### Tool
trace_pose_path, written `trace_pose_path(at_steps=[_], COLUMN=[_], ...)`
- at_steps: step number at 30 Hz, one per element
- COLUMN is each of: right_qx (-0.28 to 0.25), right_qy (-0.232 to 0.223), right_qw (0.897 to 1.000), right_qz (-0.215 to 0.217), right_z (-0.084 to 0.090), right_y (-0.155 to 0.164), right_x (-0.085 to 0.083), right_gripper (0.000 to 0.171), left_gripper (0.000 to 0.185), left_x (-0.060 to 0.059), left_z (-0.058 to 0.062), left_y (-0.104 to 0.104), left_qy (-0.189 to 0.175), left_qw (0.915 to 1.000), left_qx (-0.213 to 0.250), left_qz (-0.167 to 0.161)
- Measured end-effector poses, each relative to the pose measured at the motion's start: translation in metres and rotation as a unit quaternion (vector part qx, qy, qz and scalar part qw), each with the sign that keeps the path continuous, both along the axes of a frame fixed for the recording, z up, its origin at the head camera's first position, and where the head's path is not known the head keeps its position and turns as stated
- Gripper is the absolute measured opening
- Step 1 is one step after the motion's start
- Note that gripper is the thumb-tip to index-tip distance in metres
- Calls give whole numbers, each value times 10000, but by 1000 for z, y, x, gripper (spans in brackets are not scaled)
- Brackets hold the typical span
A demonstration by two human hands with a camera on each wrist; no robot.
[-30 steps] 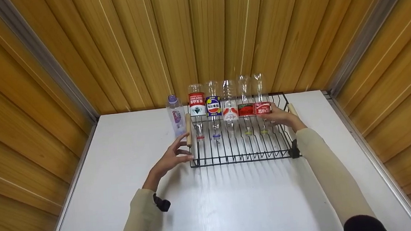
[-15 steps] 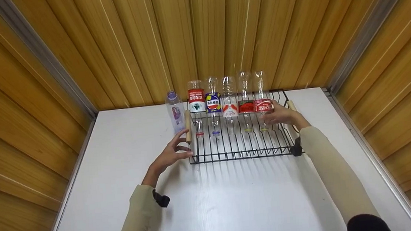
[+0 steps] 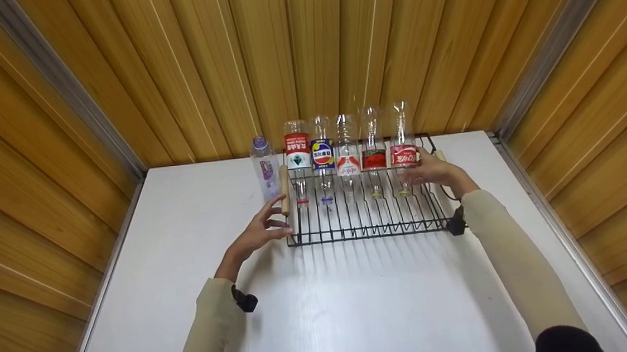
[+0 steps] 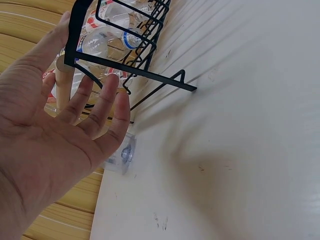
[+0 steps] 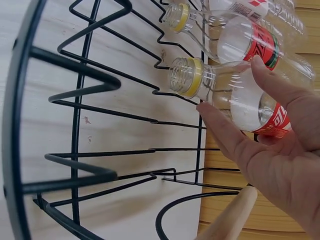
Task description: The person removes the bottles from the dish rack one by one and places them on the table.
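Observation:
In the head view, my right hand (image 3: 431,168) holds a clear plastic cola bottle (image 3: 403,156) with a red label, between thumb and fingers. The bottle lies neck toward me at the right end of a row on a black wire rack (image 3: 365,233). Its yellow neck ring (image 5: 194,76) shows in the right wrist view. My left hand (image 3: 261,227) is at the rack's left side by the wooden handle (image 3: 285,189). In the left wrist view, its loosely bent fingers (image 4: 105,105) lie beside the rack frame; whether they press on it cannot be told.
Several other empty bottles lie in the row, such as one with a red-and-white label (image 3: 297,151). Left of the rack a purple-tinted bottle (image 3: 266,168) stands on the white table (image 3: 324,309). Wood-patterned walls (image 3: 259,51) enclose the back and sides.
The cola bottle has shifted slightly right with my right hand, widening the gap to its neighbour. The left hand stays by the handle. The whole head view has drifted slightly.

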State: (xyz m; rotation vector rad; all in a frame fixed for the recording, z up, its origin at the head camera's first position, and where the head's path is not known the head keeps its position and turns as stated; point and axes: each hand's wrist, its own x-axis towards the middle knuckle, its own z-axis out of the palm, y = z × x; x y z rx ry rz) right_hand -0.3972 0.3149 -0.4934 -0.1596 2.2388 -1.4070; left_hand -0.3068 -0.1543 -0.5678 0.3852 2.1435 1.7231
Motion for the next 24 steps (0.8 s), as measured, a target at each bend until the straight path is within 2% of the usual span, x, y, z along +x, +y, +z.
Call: trace_pose_path(at_steps=[8, 14, 24], right_qx=[-95, -233, -661], right_qy=[80, -43, -53], right_qw=[9999, 9997, 9977], right_qz=[-25, -38, 110], right_z=[12, 20, 30], right_y=[2, 2, -9], right_x=[8, 15, 24], right_gripper=[95, 100, 92], left_gripper=[90, 92, 90], left_x=[1, 1, 2], left_z=[0, -1, 3], left_y=[0, 0, 0], left_qy=[-67, -117, -85], left_qw=[10000, 9998, 9999], left_qx=[60, 107, 38], left_qz=[15, 96, 68])
